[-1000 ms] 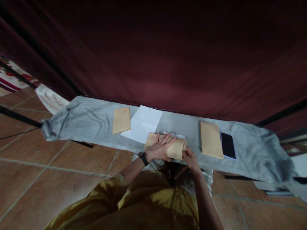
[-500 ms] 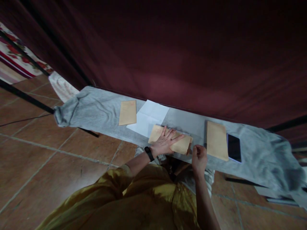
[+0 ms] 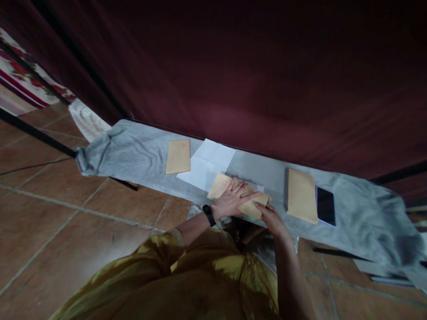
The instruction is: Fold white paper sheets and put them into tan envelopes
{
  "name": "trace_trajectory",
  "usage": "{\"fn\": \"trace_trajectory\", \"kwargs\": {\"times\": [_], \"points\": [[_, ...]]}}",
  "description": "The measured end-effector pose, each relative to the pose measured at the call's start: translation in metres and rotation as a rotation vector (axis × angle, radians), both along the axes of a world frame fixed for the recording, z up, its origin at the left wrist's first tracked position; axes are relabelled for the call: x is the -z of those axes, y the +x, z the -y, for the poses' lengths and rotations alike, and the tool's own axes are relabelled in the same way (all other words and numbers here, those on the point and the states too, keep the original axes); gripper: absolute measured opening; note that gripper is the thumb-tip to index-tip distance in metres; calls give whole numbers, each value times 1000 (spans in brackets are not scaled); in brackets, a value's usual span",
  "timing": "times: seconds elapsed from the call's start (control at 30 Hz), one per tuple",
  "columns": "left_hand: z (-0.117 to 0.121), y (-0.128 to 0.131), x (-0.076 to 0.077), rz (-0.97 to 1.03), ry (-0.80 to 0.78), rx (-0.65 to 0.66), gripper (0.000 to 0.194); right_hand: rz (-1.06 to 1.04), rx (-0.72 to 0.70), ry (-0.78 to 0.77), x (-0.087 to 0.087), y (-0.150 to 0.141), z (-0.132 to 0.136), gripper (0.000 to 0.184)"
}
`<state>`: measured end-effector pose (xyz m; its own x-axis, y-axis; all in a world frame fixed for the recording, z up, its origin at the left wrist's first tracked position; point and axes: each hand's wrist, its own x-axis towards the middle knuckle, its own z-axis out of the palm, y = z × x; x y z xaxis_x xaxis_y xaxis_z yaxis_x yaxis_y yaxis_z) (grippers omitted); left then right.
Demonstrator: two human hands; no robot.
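Observation:
A brown paper envelope (image 3: 219, 185) lies at a slant on the front edge of the narrow cloth-covered bench (image 3: 140, 151). My left hand (image 3: 231, 201), with a dark band at the wrist, presses flat on its middle, fingers spread. At the envelope's right end, my right hand (image 3: 271, 217) pinches the edge, thumb on top and fingers at the far side. A sliver of white paper (image 3: 259, 187) shows just behind the envelope. Farther back to the left, a white sheet with creases (image 3: 211, 161) lies flat.
Another brown envelope (image 3: 178, 156) rests left of the white sheet. To the right are a thicker brown envelope or stack (image 3: 302, 195) and a phone (image 3: 326, 206) with a dark screen. A dark red curtain (image 3: 233, 106) hangs behind the bench; tiled floor (image 3: 100, 226) lies in front.
My right hand let go of the envelope's curled right end, drew back to the right, then came back and took the end again. That end now lies flatter. My left hand stayed on the envelope.

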<state>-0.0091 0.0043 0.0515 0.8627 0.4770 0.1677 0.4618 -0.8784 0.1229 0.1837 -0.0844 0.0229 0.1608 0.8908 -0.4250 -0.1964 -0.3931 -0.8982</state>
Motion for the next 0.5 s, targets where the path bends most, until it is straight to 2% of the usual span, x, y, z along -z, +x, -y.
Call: {"fn": "trace_trajectory", "kwargs": {"times": [0.17, 0.37, 0.5], "points": [[0, -3, 4, -34, -8, 34, 111, 14, -71, 1, 3, -1, -4, 49], [-15, -17, 11, -48, -42, 31, 124, 62, 22, 9, 6, 10, 2, 47], [-26, -27, 12, -63, -96, 14, 124, 35, 40, 22, 9, 15, 4, 44]]}}
